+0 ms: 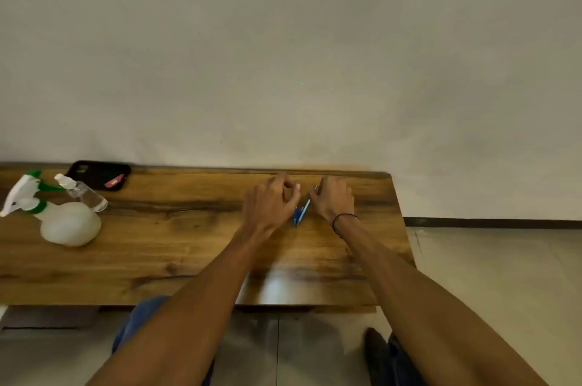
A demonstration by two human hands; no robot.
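Item: blue pens (299, 215), on the table (157, 244) between my hands, far end gripped by my right hand (333, 199). Left hand (271, 204): fingers curled, contents not discernible. Risk: a loose grip could let the pens slip and roll off the table's right edge.

Blue pens (300, 215) lie between left hand (273, 201) and right hand (334, 199)

We see a glossy wood tabletop (157, 237) with dark grain, a milky matt plastic spray bottle (67, 223), a clear plastic bottle (86, 193) and shiny blue plastic pens (300, 214)
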